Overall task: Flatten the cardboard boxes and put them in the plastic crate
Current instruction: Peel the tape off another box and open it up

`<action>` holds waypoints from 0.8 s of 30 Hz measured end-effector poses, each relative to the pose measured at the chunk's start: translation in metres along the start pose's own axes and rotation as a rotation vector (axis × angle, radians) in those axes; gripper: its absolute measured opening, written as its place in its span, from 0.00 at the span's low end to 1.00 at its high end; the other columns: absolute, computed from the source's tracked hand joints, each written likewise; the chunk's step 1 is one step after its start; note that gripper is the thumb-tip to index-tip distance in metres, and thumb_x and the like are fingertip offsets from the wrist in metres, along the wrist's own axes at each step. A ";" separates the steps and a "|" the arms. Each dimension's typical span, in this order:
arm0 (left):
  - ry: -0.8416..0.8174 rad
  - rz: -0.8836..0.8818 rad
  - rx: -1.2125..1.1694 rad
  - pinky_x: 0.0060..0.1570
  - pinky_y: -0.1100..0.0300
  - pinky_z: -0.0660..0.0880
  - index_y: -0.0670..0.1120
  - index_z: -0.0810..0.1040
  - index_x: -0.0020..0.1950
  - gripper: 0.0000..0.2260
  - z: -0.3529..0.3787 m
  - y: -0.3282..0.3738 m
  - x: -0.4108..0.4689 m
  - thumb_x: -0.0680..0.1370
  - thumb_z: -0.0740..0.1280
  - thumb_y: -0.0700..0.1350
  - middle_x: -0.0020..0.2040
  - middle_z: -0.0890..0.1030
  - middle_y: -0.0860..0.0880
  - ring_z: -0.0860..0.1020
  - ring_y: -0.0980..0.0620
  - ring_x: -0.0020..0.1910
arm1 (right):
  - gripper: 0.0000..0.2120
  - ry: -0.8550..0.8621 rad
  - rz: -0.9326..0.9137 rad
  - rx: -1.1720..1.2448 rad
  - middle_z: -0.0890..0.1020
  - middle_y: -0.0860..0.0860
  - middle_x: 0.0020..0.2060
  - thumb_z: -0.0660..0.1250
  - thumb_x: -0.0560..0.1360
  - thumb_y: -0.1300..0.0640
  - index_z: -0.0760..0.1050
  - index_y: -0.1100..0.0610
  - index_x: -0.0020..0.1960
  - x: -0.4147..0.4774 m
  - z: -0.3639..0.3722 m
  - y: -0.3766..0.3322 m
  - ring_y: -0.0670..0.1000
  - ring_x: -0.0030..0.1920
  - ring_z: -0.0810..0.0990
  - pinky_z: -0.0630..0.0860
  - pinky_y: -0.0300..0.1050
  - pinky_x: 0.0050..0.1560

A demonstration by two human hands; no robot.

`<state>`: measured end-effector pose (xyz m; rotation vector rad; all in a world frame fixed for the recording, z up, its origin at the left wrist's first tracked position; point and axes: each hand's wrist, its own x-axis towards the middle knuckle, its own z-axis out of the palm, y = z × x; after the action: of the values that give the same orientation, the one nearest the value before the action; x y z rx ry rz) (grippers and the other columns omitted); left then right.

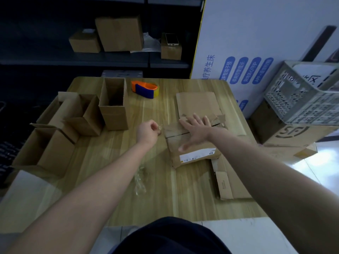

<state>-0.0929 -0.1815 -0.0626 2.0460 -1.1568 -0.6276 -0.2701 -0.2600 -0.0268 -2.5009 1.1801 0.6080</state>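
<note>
crate (302,99) cut off at right, box label (197,155) likely illegible

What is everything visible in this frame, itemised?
table: one, light wood, centre
taped box: one, brown with white label, table's right half
open boxes: three, brown, table's left side
flattened cardboard: two pieces, brown, table's right side
tape dispenser: one, orange and blue, table's far middle
crumpled tape: one wad, clear, mid-table
plastic crate: one, grey, right, atop a large brown box
shelf boxes: three, brown, dark shelf behind
phone: one, white, on the right-hand shelf box
left hand: pinches a clear tape strip
right hand: flat on the taped box
</note>
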 end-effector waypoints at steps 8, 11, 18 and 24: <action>-0.061 0.176 0.040 0.40 0.56 0.70 0.41 0.79 0.46 0.09 0.005 0.014 -0.018 0.77 0.61 0.42 0.40 0.80 0.45 0.75 0.51 0.38 | 0.64 0.126 0.000 -0.109 0.45 0.52 0.77 0.76 0.59 0.36 0.37 0.54 0.77 0.003 0.008 0.001 0.54 0.76 0.38 0.35 0.64 0.71; -0.093 0.170 0.182 0.52 0.49 0.74 0.44 0.68 0.66 0.30 0.009 0.021 -0.023 0.71 0.66 0.62 0.56 0.76 0.44 0.75 0.46 0.54 | 0.64 0.147 0.018 -0.104 0.47 0.53 0.77 0.76 0.58 0.36 0.39 0.56 0.77 0.006 0.008 -0.004 0.55 0.76 0.41 0.36 0.63 0.72; 0.011 0.256 0.299 0.37 0.59 0.69 0.47 0.69 0.39 0.09 0.016 0.030 -0.018 0.77 0.65 0.48 0.41 0.74 0.47 0.74 0.45 0.44 | 0.64 0.201 -0.008 -0.064 0.52 0.54 0.76 0.76 0.56 0.35 0.43 0.57 0.77 0.011 0.010 -0.005 0.56 0.76 0.46 0.37 0.61 0.73; 0.104 -0.200 -0.395 0.43 0.51 0.80 0.45 0.69 0.33 0.13 -0.001 0.005 0.003 0.76 0.67 0.38 0.35 0.76 0.46 0.80 0.43 0.39 | 0.62 0.273 -0.022 -0.008 0.57 0.55 0.73 0.75 0.55 0.34 0.48 0.59 0.76 0.010 0.002 -0.002 0.57 0.74 0.51 0.37 0.59 0.72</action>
<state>-0.0933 -0.1856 -0.0579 1.8375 -0.7061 -0.7688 -0.2632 -0.2646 -0.0334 -2.6622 1.2407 0.2708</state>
